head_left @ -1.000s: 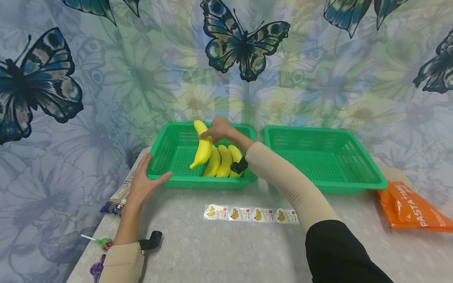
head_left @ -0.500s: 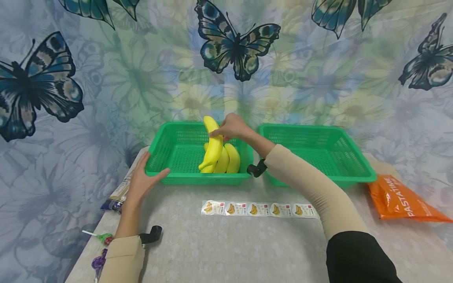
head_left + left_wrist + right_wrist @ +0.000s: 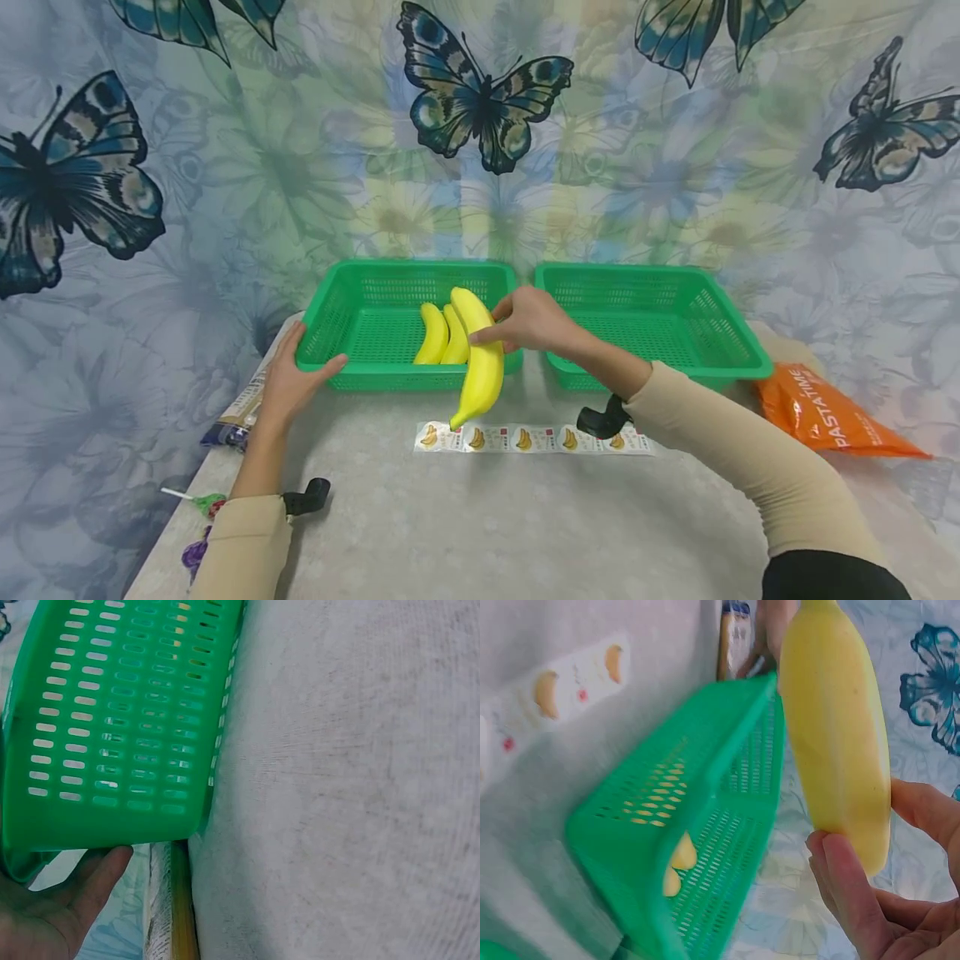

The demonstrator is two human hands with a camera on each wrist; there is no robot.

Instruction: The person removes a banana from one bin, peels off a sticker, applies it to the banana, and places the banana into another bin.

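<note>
My right hand [image 3: 528,319] pinches a yellow banana [image 3: 483,367] by its side between thumb and fingers, over the front edge of the left green basket [image 3: 375,377]. In the right wrist view the same banana [image 3: 836,735] fills the upper right. Two more bananas [image 3: 432,333] lie in that basket; the held one hides whatever is behind it. At the basket's left front corner rests my left hand [image 3: 285,383], thumb spread along the front and fingers at the left side. The left wrist view shows the thumb [image 3: 109,877] against the outer wall, fingers mostly hidden.
A second green basket [image 3: 738,358] stands to the right. In front lies a strip of banana-printed stickers [image 3: 522,438]. An orange Pastatime bag [image 3: 832,412] is at right. At the left edge are a packet [image 3: 236,412], a green lollipop [image 3: 206,503] and a purple-wrapped candy [image 3: 195,552].
My right hand has carried the banana right and toward me, from inside the left basket to over its front edge. The left hand stays at the corner. The head view has shifted slightly.
</note>
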